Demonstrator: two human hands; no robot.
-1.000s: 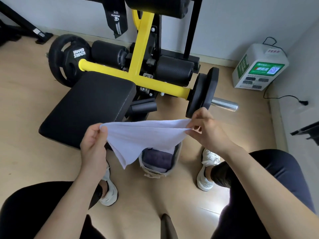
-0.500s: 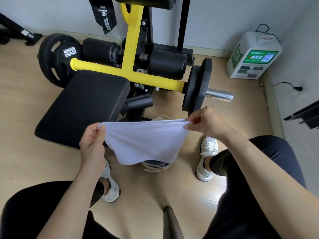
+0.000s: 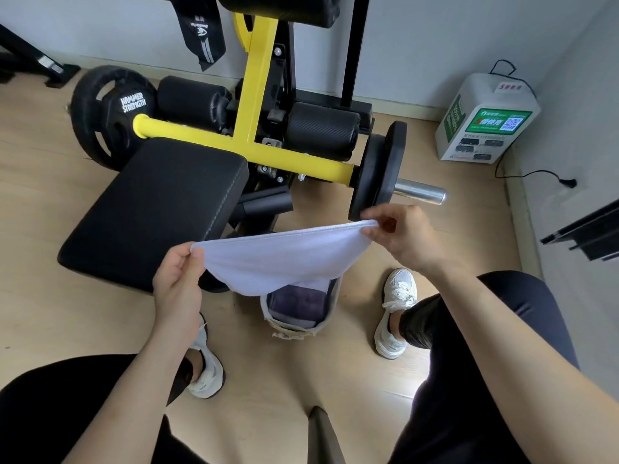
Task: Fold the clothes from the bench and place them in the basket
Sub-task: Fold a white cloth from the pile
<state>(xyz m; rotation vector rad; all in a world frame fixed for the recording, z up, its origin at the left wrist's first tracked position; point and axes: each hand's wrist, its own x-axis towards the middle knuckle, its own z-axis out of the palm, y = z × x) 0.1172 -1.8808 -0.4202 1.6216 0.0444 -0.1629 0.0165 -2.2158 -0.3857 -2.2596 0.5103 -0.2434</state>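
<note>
A white cloth [image 3: 281, 259] hangs stretched between my two hands, above the floor. My left hand [image 3: 177, 279] pinches its left corner and my right hand [image 3: 402, 236] pinches its right corner. Directly under the cloth stands a small beige fabric basket [image 3: 294, 326] on the floor, with a folded dark purple garment [image 3: 294, 303] inside; its far rim is hidden by the cloth. The black padded bench [image 3: 157, 209] lies to the left with nothing on its pad.
A yellow-framed weight machine [image 3: 254, 95] with black plates [image 3: 378, 175] and a steel bar end [image 3: 422, 194] stands behind. A white charging box [image 3: 482, 118] and its cable sit by the right wall. My white shoes [image 3: 395, 313] flank the basket.
The cloth has stayed stretched between both hands; its lower edge now hangs higher, so the basket's inside and the purple garment show again.
</note>
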